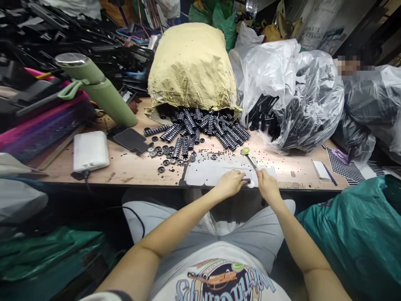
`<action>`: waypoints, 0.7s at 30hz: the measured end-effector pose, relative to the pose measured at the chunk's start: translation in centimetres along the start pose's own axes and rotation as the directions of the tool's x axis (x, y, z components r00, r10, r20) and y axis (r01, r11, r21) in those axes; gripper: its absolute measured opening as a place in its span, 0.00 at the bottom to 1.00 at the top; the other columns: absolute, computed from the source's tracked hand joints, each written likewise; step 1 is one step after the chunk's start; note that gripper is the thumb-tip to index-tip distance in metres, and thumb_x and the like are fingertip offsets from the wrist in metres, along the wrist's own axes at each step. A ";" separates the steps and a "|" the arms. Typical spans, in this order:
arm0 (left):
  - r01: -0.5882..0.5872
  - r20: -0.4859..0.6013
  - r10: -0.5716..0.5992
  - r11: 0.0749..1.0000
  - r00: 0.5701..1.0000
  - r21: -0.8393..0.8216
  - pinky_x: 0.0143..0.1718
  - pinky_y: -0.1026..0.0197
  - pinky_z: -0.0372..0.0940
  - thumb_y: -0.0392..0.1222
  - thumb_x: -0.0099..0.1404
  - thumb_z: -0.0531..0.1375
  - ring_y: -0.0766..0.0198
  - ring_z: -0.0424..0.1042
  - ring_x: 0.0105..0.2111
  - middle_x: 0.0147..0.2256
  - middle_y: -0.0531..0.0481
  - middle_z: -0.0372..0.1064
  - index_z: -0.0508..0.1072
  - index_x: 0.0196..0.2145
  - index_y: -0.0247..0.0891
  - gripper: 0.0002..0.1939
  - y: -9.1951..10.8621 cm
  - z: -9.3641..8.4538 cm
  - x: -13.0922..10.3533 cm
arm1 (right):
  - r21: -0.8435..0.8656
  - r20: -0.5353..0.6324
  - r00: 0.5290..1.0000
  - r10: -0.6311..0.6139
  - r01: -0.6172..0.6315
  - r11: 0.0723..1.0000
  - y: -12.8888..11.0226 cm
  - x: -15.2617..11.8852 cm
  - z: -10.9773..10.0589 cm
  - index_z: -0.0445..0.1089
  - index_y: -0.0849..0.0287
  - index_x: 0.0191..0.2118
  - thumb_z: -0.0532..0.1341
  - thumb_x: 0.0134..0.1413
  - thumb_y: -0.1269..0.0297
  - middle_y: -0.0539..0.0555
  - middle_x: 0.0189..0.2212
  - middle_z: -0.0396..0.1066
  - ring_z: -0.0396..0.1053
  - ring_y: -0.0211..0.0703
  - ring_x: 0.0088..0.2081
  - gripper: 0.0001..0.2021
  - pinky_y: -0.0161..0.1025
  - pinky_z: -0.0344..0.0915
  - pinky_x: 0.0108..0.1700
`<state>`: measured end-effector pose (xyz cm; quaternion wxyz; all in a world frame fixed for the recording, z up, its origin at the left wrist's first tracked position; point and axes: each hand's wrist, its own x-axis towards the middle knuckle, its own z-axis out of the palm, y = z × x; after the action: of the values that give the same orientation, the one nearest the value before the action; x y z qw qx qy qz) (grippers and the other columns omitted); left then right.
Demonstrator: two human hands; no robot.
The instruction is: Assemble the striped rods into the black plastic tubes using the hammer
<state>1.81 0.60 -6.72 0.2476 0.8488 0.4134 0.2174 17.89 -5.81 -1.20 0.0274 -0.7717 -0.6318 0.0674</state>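
Observation:
My left hand (231,184) is closed on a small dark part (247,180) at the table's front edge. Just to its right, my right hand (266,182) grips the handle of a small hammer (246,151), whose yellow-green head points away from me over the table. A white sheet (206,172) lies under and left of my left hand. Beyond it are black round discs (161,169) and scattered tiny dark pieces. Black-and-white patterned cylinders (184,146) spill in a pile from the mouth of a yellow sack (192,67).
A green bottle (109,98), a white box with a cable (90,151) and a dark flat piece (130,139) are at the left. Plastic bags of black parts (310,100) stand at the right, a green bag (360,225) below. A person is partly visible behind.

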 end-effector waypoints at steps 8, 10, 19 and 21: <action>0.477 -0.336 -0.586 0.803 0.737 -0.357 0.45 0.46 0.59 0.36 0.60 0.58 0.45 0.69 0.44 0.40 0.31 0.70 0.70 0.44 0.28 0.14 -6.6 -5.8 11.0 | 0.000 -0.057 0.998 0.042 -0.042 0.999 4.0 4.2 2.2 0.67 0.60 0.41 0.45 0.66 0.52 0.60 0.38 0.71 0.68 0.48 0.39 0.19 0.38 0.57 0.37; 0.537 -0.281 -0.588 0.808 0.758 -0.241 0.43 0.46 0.60 0.33 0.59 0.58 0.44 0.69 0.44 0.40 0.30 0.70 0.69 0.45 0.30 0.15 -7.0 -5.7 12.1 | 0.081 -0.172 0.984 -0.035 0.049 0.995 3.9 7.8 2.0 0.66 0.63 0.45 0.48 0.65 0.54 0.62 0.43 0.70 0.65 0.50 0.47 0.18 0.41 0.60 0.45; 0.319 -0.086 -0.307 0.920 0.948 0.228 0.41 0.54 0.63 0.23 0.59 0.50 0.54 0.69 0.41 0.43 0.36 0.67 0.55 0.62 0.31 0.32 -3.8 -5.1 4.5 | 0.368 -0.361 0.772 0.522 -0.396 0.841 8.8 27.3 -4.8 0.57 0.78 0.59 0.51 0.62 0.60 0.77 0.57 0.57 0.57 0.61 0.60 0.27 0.55 0.54 0.59; 0.241 -0.068 -0.234 0.888 0.970 0.391 0.40 0.56 0.63 0.22 0.58 0.48 0.55 0.69 0.41 0.43 0.38 0.66 0.55 0.63 0.33 0.34 -3.7 -4.9 2.4 | 0.408 -0.365 0.701 0.612 -0.471 0.782 11.4 28.4 -6.3 0.57 0.80 0.59 0.48 0.63 0.65 0.81 0.56 0.56 0.56 0.64 0.60 0.25 0.61 0.51 0.59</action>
<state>-1.87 5.75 -4.69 0.0913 0.8222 0.5518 0.1055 35.30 19.93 1.63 0.2715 -0.9036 -0.3299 -0.0303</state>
